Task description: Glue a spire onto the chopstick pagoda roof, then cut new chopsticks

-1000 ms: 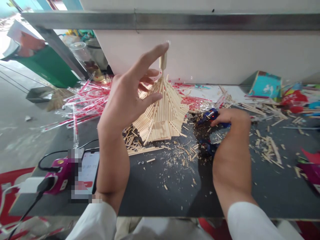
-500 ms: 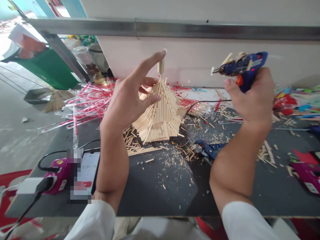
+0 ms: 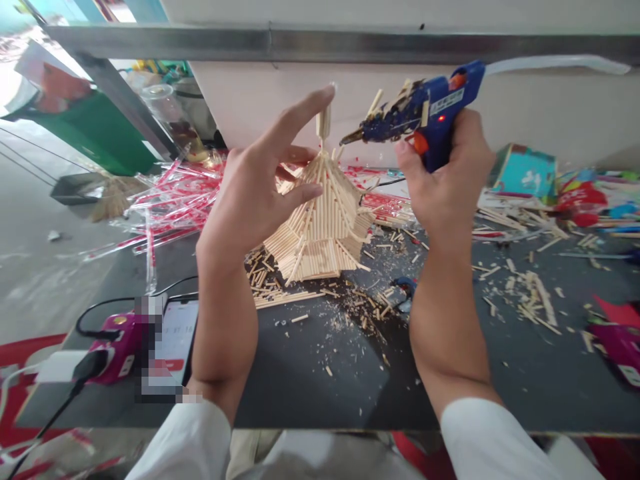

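Note:
A cone-shaped roof model of glued wooden sticks (image 3: 325, 227) stands on the dark table (image 3: 320, 373). My left hand (image 3: 255, 193) is beside it, fingers spread, its index fingertip pressing down on the short upright stick at the model's peak (image 3: 324, 123). My right hand (image 3: 445, 183) grips a blue hot glue gun (image 3: 425, 110), its nozzle pointing left and close to that peak stick. Stick scraps cling to the gun, and a clear glue stick juts from its back.
Stick offcuts and dust litter the table around the model. Red and clear wrappers (image 3: 170, 203) pile at the back left. A phone (image 3: 175, 333) and a magenta device with cables (image 3: 113, 343) lie front left. Blue cutters (image 3: 405, 288) lie by my right forearm. Colourful packaging (image 3: 525, 170) sits back right.
My right hand lifted the glue gun from the table and brought it left, so the nozzle now sits near the peak stick. My left hand has stayed on the peak.

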Available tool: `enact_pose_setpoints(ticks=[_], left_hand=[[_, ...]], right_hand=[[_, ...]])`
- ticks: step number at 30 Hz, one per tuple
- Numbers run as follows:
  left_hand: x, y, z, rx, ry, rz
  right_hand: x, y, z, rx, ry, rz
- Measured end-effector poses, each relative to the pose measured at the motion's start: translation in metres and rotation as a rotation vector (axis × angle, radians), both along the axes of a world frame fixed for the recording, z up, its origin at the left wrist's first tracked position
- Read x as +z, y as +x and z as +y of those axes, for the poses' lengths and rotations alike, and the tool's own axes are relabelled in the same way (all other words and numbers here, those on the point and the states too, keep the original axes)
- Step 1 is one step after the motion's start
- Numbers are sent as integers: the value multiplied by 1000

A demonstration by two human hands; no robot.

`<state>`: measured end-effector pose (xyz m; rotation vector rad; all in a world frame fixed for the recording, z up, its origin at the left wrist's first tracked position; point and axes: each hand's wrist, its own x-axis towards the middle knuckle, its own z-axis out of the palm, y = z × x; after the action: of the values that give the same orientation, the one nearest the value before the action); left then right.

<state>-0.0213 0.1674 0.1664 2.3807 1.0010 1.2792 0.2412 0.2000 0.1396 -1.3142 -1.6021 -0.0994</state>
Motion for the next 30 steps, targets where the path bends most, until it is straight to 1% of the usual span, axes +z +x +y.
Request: enact_pose_setpoints(ticks=[3, 6, 10, 16, 19, 23, 25, 30], left_hand=[[-4, -3, 8, -37, 40, 3], [-6, -4, 11, -55, 65, 4], [-4, -3, 7, -34, 32, -12], [-1, -1, 3, -32, 36, -14], [1, 0, 0, -20, 15, -12], [1, 0, -1, -12, -3, -14], [1, 0, -1, -16, -3, -20], [1, 0, -1, -20, 7, -18]], right_hand=[[-3, 0, 5, 34, 13, 3], [-3, -1, 5, 32, 32, 2], [-3, -3, 4, 11, 49, -16], [-4, -8, 3, 14, 74, -36], [-2, -9, -1, 37, 29, -25], [1, -11, -4, 108, -83, 27], [2, -11, -5, 122, -119, 48], [2, -10, -4, 88, -113, 24]])
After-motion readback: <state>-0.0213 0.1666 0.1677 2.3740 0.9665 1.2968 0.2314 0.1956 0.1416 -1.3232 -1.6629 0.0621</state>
